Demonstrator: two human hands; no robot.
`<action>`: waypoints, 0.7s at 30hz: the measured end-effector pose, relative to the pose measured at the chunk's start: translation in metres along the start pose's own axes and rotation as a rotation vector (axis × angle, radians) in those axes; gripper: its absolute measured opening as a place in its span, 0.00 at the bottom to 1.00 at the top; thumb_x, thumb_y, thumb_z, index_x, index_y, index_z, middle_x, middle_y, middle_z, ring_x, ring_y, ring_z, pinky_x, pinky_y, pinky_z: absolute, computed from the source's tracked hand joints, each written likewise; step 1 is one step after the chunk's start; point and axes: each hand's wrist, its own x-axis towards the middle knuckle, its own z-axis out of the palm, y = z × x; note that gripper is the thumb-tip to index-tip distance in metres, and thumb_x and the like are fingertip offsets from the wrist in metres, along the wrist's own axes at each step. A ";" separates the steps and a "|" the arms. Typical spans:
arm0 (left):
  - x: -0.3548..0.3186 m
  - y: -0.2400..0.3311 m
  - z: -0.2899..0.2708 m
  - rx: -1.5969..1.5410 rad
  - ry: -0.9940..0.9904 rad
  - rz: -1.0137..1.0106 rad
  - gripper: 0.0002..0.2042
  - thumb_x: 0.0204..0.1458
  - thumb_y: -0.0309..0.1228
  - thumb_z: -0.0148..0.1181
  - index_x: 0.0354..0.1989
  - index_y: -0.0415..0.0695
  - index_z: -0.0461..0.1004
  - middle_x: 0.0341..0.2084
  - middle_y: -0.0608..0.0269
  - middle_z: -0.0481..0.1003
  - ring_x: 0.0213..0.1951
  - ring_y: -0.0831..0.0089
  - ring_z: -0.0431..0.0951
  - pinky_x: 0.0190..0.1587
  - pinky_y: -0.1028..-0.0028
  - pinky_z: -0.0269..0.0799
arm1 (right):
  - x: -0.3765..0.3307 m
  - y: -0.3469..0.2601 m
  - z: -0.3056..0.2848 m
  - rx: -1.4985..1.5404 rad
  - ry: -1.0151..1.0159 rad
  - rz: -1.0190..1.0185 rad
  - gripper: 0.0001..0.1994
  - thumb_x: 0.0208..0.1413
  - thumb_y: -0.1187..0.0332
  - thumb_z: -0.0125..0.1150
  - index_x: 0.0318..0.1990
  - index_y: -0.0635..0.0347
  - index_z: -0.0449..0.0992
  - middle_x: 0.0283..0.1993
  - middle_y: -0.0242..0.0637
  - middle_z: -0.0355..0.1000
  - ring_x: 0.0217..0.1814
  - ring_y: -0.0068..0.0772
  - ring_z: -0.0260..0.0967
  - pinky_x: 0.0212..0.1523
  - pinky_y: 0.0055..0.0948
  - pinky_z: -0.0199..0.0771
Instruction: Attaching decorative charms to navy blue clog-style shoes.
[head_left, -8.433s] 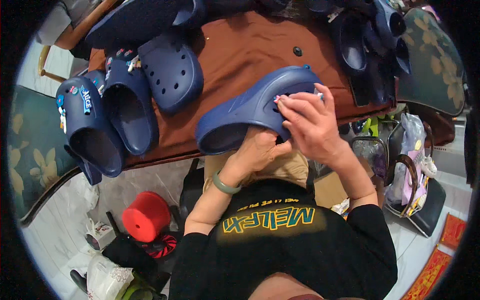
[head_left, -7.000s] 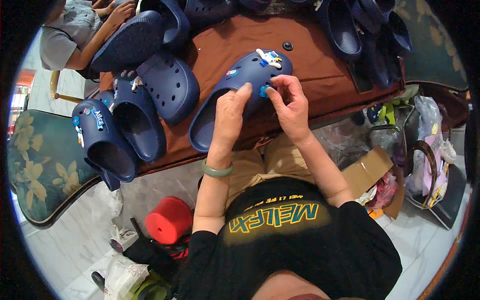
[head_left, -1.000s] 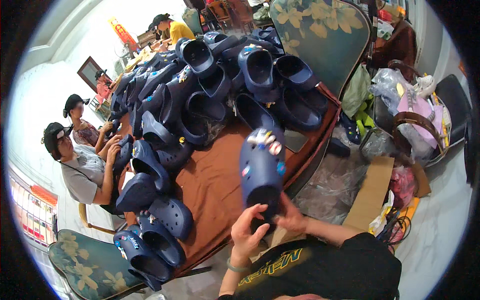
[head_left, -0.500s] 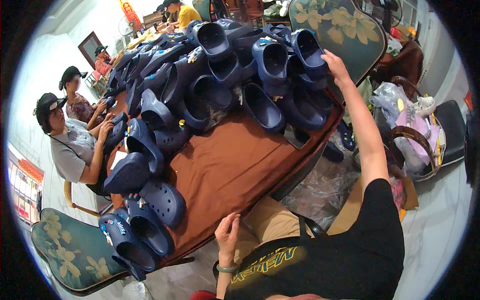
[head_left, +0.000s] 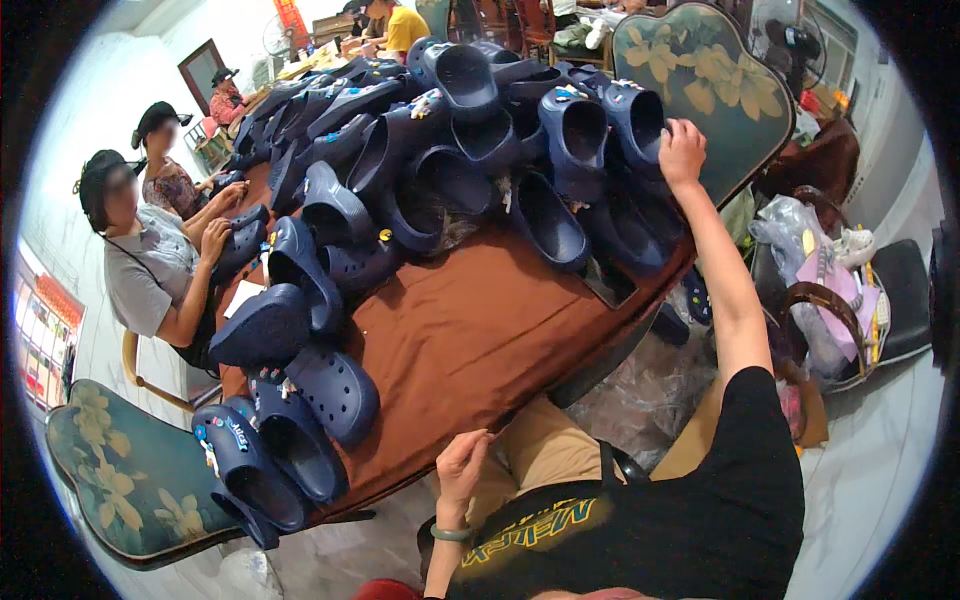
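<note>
At the right end of a pile of navy clogs, my right hand (head_left: 683,152) is stretched far out, its fingers curled at the edge of an upright clog (head_left: 632,118) with small charms on it. My left hand (head_left: 461,465) is near the table's front edge, above my lap. Its fingers are curled together, and whether anything small is between them cannot be made out. Nearest to it on the table is a clog with round holes (head_left: 338,395). A single clog (head_left: 549,222) lies with its opening up, below the pile and left of my right arm.
A brown cloth (head_left: 440,345) covers the table. Two people (head_left: 150,265) handle clogs along the left side. Floral chair backs stand at the far right (head_left: 700,75) and near left (head_left: 115,480). A chair with plastic bags (head_left: 790,240) is at right.
My view has shifted slightly, so the pile sits further right. My right hand stays at the same clog, its fingers more curled. My left hand's fingers have drawn closer together.
</note>
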 end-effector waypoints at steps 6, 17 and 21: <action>0.001 0.004 -0.001 -0.113 -0.008 -0.082 0.07 0.53 0.20 0.60 0.40 0.35 0.78 0.32 0.57 0.79 0.35 0.73 0.79 0.39 0.76 0.73 | -0.057 -0.101 -0.037 0.091 -0.110 -0.872 0.26 0.44 0.56 0.69 0.49 0.59 0.71 0.52 0.39 0.67 0.57 0.42 0.62 0.57 0.42 0.58; -0.006 0.024 -0.005 -0.351 -0.066 -0.362 0.11 0.57 0.26 0.58 0.46 0.34 0.76 0.36 0.61 0.80 0.36 0.78 0.77 0.41 0.79 0.72 | -0.155 -0.155 -0.090 0.505 -0.048 -0.953 0.20 0.38 0.72 0.65 0.42 0.60 0.68 0.50 0.44 0.69 0.50 0.45 0.68 0.44 0.40 0.68; 0.035 0.055 -0.003 -0.687 -0.045 -0.178 0.28 0.55 0.25 0.57 0.65 0.37 0.58 0.54 0.55 0.69 0.54 0.69 0.69 0.53 0.71 0.68 | -0.258 -0.174 -0.139 0.547 -0.240 -1.272 0.13 0.44 0.69 0.58 0.40 0.59 0.72 0.51 0.42 0.70 0.49 0.38 0.69 0.43 0.37 0.67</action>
